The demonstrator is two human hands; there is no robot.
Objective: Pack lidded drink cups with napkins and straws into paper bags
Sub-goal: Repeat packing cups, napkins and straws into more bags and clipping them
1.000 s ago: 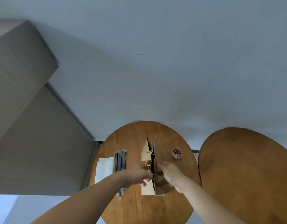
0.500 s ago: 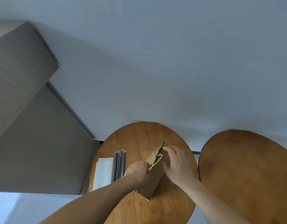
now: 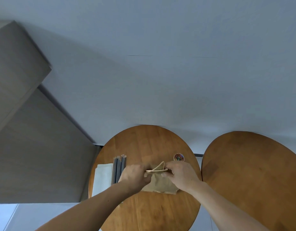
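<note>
Brown paper bag (image 3: 159, 182) lies flat at lower centre on round wooden table (image 3: 147, 142). Left hand (image 3: 135, 176) and right hand (image 3: 180, 175) pinch its top edge, seemingly to fold it. Wrapped straws (image 3: 119, 169), white napkins (image 3: 102, 179) wait left.

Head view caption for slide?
Left hand and right hand grip paper bag by its top on round table, beside straws and napkins.

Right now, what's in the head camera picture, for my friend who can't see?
A left hand and a right hand pinch the top of a paper bag on a round wooden table. Straws and napkins lie to its left, a tub of coloured clips beyond it.
</note>
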